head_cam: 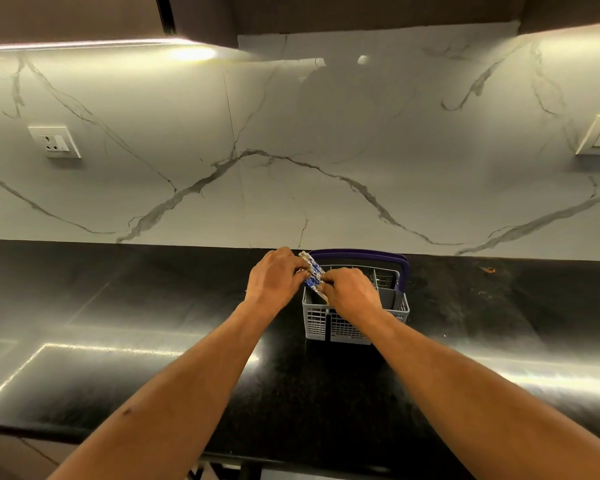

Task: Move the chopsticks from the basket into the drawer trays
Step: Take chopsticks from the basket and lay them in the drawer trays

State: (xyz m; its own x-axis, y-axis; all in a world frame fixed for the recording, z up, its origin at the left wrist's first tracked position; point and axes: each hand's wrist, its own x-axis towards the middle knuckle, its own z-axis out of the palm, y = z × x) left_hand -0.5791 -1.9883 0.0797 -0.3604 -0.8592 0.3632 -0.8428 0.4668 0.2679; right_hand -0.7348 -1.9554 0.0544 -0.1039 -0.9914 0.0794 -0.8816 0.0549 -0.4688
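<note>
Both hands, left hand and right hand, pinch blue-and-white patterned chopsticks above the grey slotted plastic basket; lifting them straight up should clear its dividers.

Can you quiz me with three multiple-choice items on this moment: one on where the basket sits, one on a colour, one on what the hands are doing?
1. Where does the basket stand?
A. On the black counter, close to the marble wall
B. Inside an open drawer
C. On the floor

2. What colour is the basket's handle?
A. Red
B. Purple
C. Yellow

3. What are the two hands doing?
A. Both lie flat on the counter
B. Both hang idle
C. Both grip the chopsticks over the basket's left end

Answers:
1 A, the grey basket rests on the dark worktop below the wall.
2 B, the arched handle behind it is purple.
3 C, the left hand and right hand curl round the blue-patterned bundle.
</note>
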